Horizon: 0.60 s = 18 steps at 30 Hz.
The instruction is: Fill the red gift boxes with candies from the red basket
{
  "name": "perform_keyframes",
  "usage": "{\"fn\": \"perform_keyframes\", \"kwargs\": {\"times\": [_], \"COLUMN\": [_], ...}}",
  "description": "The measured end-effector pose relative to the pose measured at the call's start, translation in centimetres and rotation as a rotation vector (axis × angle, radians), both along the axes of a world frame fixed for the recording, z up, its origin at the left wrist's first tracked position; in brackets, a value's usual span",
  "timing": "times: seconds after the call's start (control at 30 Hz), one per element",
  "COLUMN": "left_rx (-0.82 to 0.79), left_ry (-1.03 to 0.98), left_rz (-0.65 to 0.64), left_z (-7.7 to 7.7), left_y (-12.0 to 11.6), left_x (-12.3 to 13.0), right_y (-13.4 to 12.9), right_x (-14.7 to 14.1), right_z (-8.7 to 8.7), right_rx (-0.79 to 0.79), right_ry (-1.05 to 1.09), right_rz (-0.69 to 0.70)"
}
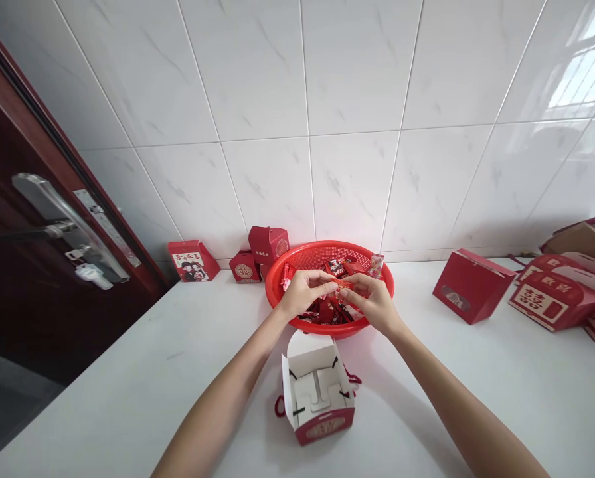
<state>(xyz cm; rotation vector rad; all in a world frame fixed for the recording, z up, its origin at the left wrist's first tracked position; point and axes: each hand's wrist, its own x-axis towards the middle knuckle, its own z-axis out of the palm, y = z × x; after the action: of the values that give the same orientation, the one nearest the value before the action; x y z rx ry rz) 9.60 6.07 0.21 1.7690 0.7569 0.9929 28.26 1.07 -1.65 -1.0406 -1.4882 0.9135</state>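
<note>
Over a red plastic basket (273, 282) of wrapped candies, my left hand (305, 291) and my right hand (371, 300) meet. Between their fingertips they pinch one small red-wrapped candy (340, 283). More candies in red and dark wrappers (330, 311) lie beneath, partly hidden by my hands. In front of the basket stands an open gift box (322, 425), white inside and red outside, with its top flaps up. Red cord loops stick out at its sides, and nothing lies on the box floor that I can see.
Small red boxes (268, 249) stand left of the basket, near a box with a printed couple (192, 261). On the right are a red box (471, 285) and several double-happiness boxes (551, 295). A tiled wall (352, 186) closes the back; a dark door (23, 265) is at left.
</note>
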Motion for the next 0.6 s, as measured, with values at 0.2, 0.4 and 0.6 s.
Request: {"fn": "perform_keyframes", "kwargs": {"times": [0.2, 0.4, 0.6], "left_rx": [-0.048, -0.061, -0.08], "left_ry": [-0.091, -0.086, -0.077], "left_rz": [0.043, 0.062, 0.032], "left_z": [-0.53, -0.52, -0.44], "left_y": [0.13, 0.05, -0.03], "left_x": [-0.03, -0.14, -0.04], "right_y": [0.04, -0.03, 0.03], "right_x": [0.36, 0.57, 0.71], "right_z": [0.15, 0.4, 0.36], "right_rx": [-0.054, -0.134, -0.151], "right_ry": [0.074, 0.131, 0.152], "right_rz": [0.045, 0.051, 0.066]}}
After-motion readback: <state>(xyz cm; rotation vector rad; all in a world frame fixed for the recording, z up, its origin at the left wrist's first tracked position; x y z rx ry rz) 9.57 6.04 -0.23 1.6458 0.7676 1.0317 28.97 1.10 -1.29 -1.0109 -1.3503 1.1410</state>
